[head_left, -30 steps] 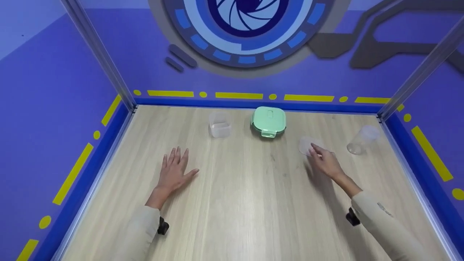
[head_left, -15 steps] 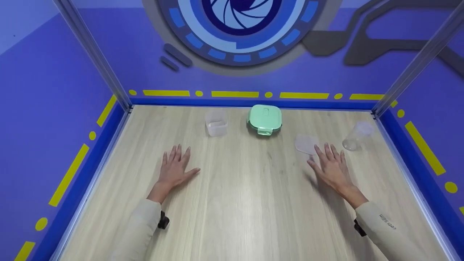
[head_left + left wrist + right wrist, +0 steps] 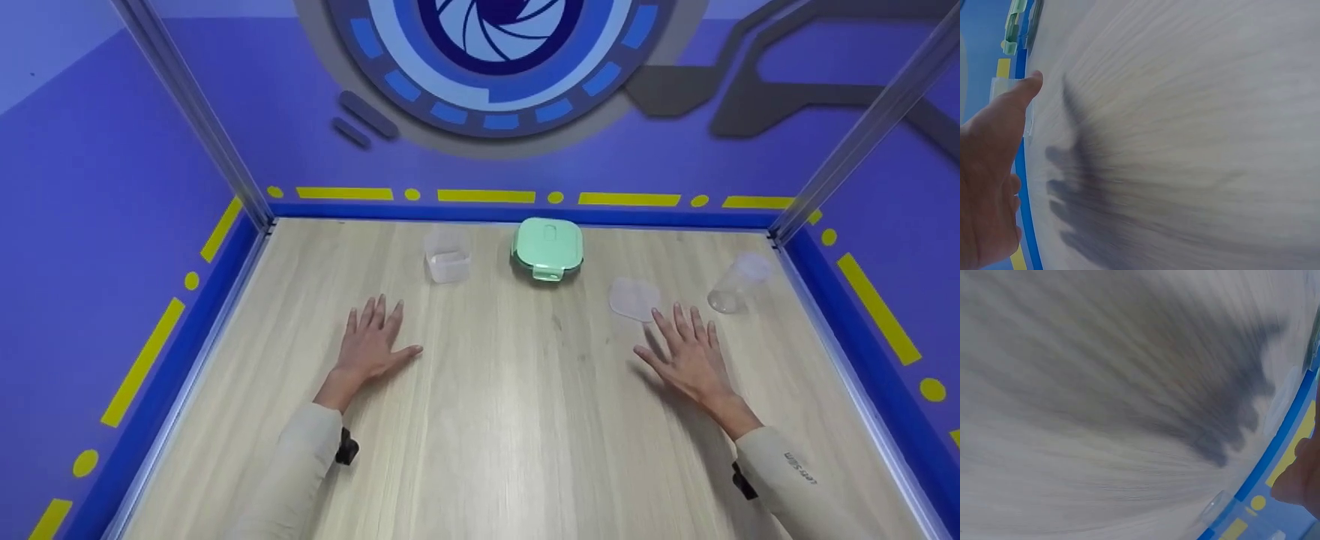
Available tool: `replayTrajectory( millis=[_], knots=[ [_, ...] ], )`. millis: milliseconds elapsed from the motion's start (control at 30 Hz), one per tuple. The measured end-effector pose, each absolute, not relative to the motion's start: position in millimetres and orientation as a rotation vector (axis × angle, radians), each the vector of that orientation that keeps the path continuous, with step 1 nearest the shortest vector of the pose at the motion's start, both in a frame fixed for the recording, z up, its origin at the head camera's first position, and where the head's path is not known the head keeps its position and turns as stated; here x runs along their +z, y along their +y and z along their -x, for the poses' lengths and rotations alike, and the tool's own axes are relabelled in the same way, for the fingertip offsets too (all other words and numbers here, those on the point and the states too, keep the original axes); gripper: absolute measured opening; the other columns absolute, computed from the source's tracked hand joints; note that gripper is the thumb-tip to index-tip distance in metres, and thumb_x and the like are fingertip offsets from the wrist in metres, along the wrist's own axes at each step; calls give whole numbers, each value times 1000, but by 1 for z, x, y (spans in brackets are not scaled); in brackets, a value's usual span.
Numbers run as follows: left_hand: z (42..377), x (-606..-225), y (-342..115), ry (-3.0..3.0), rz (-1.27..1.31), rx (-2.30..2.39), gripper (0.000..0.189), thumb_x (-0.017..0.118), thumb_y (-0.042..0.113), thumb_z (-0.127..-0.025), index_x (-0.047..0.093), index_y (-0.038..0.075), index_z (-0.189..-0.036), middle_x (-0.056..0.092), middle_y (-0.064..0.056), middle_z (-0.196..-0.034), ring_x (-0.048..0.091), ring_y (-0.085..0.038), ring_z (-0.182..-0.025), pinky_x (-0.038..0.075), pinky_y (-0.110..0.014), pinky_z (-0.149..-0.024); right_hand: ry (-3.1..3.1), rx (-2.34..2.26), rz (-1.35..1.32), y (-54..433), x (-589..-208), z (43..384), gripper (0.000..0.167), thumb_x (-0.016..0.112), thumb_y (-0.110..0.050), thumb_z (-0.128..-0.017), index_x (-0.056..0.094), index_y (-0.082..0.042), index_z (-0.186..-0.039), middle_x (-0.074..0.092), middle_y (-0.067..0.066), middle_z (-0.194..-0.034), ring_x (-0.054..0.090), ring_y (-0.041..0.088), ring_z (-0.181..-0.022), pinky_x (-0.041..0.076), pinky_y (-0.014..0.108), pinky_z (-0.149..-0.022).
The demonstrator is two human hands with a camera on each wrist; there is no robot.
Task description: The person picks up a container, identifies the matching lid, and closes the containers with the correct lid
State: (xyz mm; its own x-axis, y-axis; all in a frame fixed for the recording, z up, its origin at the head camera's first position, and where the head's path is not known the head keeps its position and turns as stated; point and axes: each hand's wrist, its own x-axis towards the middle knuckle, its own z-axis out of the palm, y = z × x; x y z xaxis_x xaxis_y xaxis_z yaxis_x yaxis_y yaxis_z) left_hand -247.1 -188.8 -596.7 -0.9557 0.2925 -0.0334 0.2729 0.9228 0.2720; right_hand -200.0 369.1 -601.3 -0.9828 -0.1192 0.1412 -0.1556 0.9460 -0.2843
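Observation:
In the head view my left hand (image 3: pixel 369 345) has its fingers spread and holds nothing, over the table left of centre. Ahead of it stands a clear plastic container (image 3: pixel 450 273) without a lid, partly behind the thumb in the left wrist view. My right hand (image 3: pixel 688 358) also has spread fingers and nothing in them. Its index fingertip is right at the near edge of a flat, translucent square lid (image 3: pixel 634 298) lying on the table. Both hands cast shadows on the wood.
A food box with a mint-green clip lid (image 3: pixel 549 244) stands at the back centre. At the right is a clear cylindrical jar (image 3: pixel 739 285) with a whitish top. Blue walls with yellow marks enclose the wooden table (image 3: pixel 495 420) on the left, back and right.
A second ago my right hand's thumb and fingers were drawn together over the lid; they have since spread, and the hand moved back and right. My left hand shifted slightly right.

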Motion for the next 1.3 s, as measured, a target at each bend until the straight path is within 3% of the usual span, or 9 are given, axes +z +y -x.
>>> replayTrajectory(
  millis=[433, 800, 967, 1300],
  knots=[
    [284, -585, -170, 2961, -407, 752, 89, 68, 38, -97, 22, -6, -159, 20, -32, -165, 18, -48, -155, 18, -63, -125, -3071, 522, -201, 367, -600, 203, 81, 55, -56, -99, 30, -11, -161, 19, 32, -166, 8, 54, -155, 1, 74, -120],
    [334, -575, -143, 2557, -70, 1679, 90, 74, 15, -92, 19, 0, -161, 30, -26, -161, 32, -42, -150, 33, -51, -123, -3040, 529, -207, 366, -602, 203, 79, 58, -52, -99, 32, -9, -160, 21, 31, -165, 12, 53, -155, 4, 74, -121],
    [355, -566, -129, 2423, 89, 1777, 96, 76, 11, -89, 15, 5, -162, 28, -22, -164, 28, -38, -154, 32, -50, -124, -3061, 547, -204, 363, -604, 201, 79, 56, -53, -100, 30, -10, -161, 19, 30, -167, 9, 51, -156, 2, 72, -122],
    [383, -567, -114, 2424, 38, 1706, 111, 79, -7, -80, 7, 7, -163, 13, -17, -171, 14, -35, -159, 24, -46, -128, -3070, 608, -177, 360, -611, 194, 79, 56, -51, -101, 28, -9, -161, 18, 31, -166, 9, 51, -156, 2, 72, -122]
  ],
)
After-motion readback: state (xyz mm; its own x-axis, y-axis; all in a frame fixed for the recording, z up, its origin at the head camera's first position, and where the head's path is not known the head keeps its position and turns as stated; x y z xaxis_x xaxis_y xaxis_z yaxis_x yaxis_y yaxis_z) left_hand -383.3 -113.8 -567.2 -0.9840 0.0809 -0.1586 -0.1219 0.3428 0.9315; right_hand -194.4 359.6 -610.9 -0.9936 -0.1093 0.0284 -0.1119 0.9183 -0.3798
